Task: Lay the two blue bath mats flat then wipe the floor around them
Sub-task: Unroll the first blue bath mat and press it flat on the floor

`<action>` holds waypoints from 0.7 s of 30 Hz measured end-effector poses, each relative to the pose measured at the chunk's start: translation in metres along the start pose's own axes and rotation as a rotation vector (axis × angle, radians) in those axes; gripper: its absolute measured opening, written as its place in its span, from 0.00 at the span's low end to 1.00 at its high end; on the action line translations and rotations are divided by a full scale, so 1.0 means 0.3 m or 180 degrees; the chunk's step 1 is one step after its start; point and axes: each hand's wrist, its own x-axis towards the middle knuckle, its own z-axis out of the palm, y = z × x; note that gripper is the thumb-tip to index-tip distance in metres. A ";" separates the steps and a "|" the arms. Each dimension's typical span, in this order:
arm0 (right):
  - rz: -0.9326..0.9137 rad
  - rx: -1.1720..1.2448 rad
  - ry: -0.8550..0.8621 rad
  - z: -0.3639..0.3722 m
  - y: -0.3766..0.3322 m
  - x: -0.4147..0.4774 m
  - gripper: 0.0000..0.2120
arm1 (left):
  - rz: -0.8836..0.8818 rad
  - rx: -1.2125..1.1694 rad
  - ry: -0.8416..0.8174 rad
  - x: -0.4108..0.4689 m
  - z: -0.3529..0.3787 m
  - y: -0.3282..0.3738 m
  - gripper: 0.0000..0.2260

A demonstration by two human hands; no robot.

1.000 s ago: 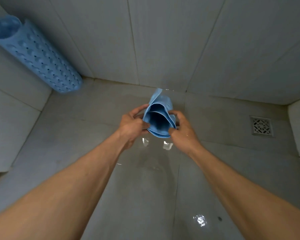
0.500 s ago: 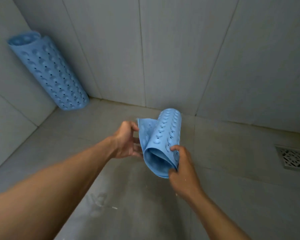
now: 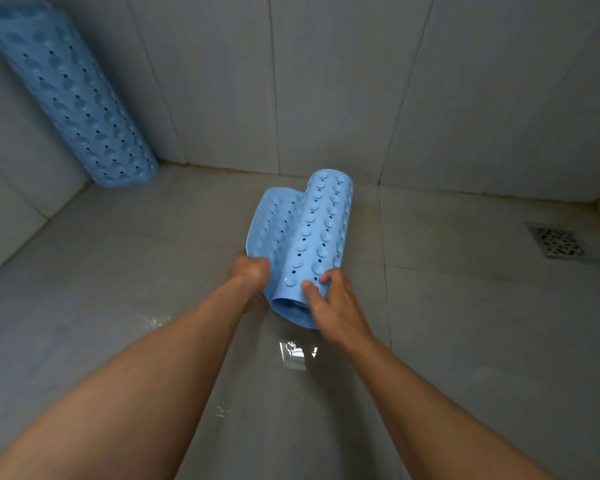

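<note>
Head view. Rolled mat (image 3: 312,244) held at centre above the floor (image 3: 118,289), long axis running 12 to 6, near end in both hands. Left hand (image 3: 252,273) clenched on the loose flap at 9 o'clock of the roll; right hand (image 3: 329,299) grasps the roll's near end, suction cups outward. Second mat (image 3: 70,95), rolled, leans in the corner at 10 o'clock. Floor tiled, wet glints near; drain (image 3: 558,242) at 3 o'clock. Room to unroll leftward, I judge.

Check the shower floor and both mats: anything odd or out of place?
The second mat stands rolled in the left corner, not laid. The floor shows wet glints. The held mat looks undamaged.
</note>
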 end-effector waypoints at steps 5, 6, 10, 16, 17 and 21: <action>0.0183 -0.0467 0.0287 0.054 -0.022 0.050 0.25 | 0.0593 0.1225 0.0452 0.057 -0.012 -0.120 0.30; 0.0201 -0.0624 0.0246 0.055 -0.025 0.063 0.29 | 0.0616 0.1592 0.0446 0.068 -0.012 -0.140 0.36; 0.0357 -0.1092 0.0073 0.044 -0.036 0.111 0.33 | 0.1085 0.3675 0.0282 0.102 -0.012 -0.160 0.37; 0.0535 -0.1049 0.0177 0.038 -0.041 0.129 0.30 | 0.1253 0.3871 -0.1047 0.184 -0.023 -0.177 0.31; 0.0548 -0.1044 0.0178 0.037 -0.041 0.129 0.29 | 0.1285 0.3914 -0.1054 0.185 -0.026 -0.187 0.29; 0.0461 -0.1174 0.0265 0.039 -0.047 0.122 0.27 | 0.1392 0.4011 -0.1001 0.185 -0.050 -0.220 0.27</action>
